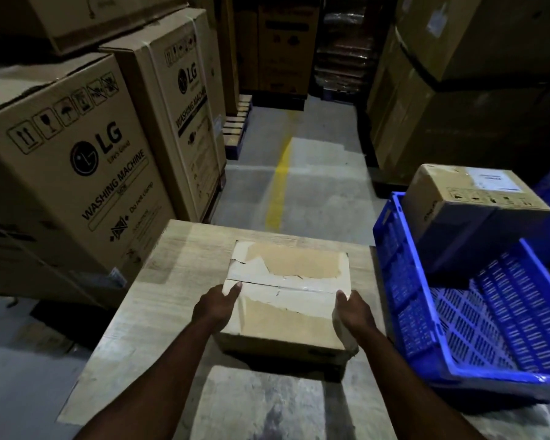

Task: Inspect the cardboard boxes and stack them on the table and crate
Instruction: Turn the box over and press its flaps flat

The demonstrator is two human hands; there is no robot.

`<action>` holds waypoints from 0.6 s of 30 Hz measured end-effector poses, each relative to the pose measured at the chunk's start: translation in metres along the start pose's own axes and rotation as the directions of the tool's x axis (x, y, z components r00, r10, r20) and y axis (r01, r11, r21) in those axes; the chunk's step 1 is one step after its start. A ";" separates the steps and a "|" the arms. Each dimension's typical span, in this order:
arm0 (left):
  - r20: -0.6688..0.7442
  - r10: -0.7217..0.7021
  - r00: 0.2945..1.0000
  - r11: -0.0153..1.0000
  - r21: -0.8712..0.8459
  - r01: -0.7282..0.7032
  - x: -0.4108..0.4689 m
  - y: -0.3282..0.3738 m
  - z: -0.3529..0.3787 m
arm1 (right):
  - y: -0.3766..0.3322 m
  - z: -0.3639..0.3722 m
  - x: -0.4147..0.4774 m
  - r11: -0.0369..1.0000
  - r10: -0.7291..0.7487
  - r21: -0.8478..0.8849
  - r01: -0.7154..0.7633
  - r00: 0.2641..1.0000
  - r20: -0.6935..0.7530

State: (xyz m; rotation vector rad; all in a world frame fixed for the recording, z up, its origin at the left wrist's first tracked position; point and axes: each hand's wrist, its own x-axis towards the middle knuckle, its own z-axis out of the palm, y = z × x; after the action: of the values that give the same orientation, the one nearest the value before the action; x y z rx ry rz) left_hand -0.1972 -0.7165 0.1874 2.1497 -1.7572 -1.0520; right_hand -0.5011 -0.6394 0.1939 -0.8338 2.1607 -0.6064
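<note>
A flat cardboard box [296,271] with torn white tape across its top sits on the light wooden table [172,281]. My left hand [218,304] grips its left side, thumb on the top edge. My right hand [351,311] grips its right side the same way. To the right, a blue slatted plastic crate [426,328] rests partly on the table. A second cardboard box [467,201] with a white label stands tilted at the crate's far end.
Tall washing machine cartons [77,173] line the left side close to the table. Dark stacked cartons [458,90] stand at the right. Between them runs a concrete aisle with a yellow floor line [280,188], and wooden pallets [237,122] lie further back.
</note>
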 end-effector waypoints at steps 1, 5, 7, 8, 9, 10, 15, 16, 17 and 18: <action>0.004 -0.007 1.000 1.000 -0.027 0.008 -0.002 -0.001 0.001 | 0.002 0.001 -0.002 1.000 0.003 -0.010 -0.003 1.000 -0.004; 0.040 -0.077 0.996 0.969 -0.231 0.084 -0.007 -0.003 0.006 | -0.007 -0.004 0.003 0.997 -0.065 -0.053 0.064 0.998 -0.009; -0.071 -0.220 0.973 0.930 -0.317 0.187 -0.020 0.003 0.016 | -0.023 -0.008 0.010 0.961 -0.207 -0.200 0.193 0.977 -0.052; -0.160 -0.306 0.938 0.906 -0.352 0.236 -0.033 0.009 0.021 | -0.034 -0.010 0.014 0.916 -0.293 -0.296 0.271 0.955 -0.033; -0.204 -0.391 0.897 0.866 -0.412 0.284 -0.048 0.014 0.026 | -0.048 -0.011 0.018 0.860 -0.369 -0.372 0.348 0.929 0.014; -0.179 -0.462 0.868 0.807 -0.492 0.328 -0.063 0.020 0.031 | -0.063 -0.011 0.022 0.802 -0.432 -0.425 0.419 0.899 0.071; 0.223 -0.429 0.875 0.472 -0.770 0.428 -0.114 0.034 0.088 | -0.118 0.009 0.046 0.541 -0.554 -0.557 0.630 0.766 0.327; 0.315 -0.398 0.862 0.433 -0.764 0.479 -0.118 0.038 0.095 | -0.123 0.013 0.050 0.501 -0.533 -0.588 0.635 0.762 0.369; 0.389 -0.370 0.844 0.420 -0.740 0.525 -0.120 0.041 0.099 | -0.127 0.015 0.054 0.465 -0.513 -0.615 0.636 0.760 0.398; 0.417 -0.353 0.837 0.426 -0.725 0.541 -0.119 0.041 0.103 | -0.129 0.017 0.057 0.431 -0.494 -0.642 0.634 0.761 0.420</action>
State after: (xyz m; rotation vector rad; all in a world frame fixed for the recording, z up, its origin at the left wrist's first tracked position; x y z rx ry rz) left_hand -0.2991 -0.5899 0.1822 1.8645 -0.3983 -1.8095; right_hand -0.4694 -0.7705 0.2389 -2.0680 1.8964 0.1574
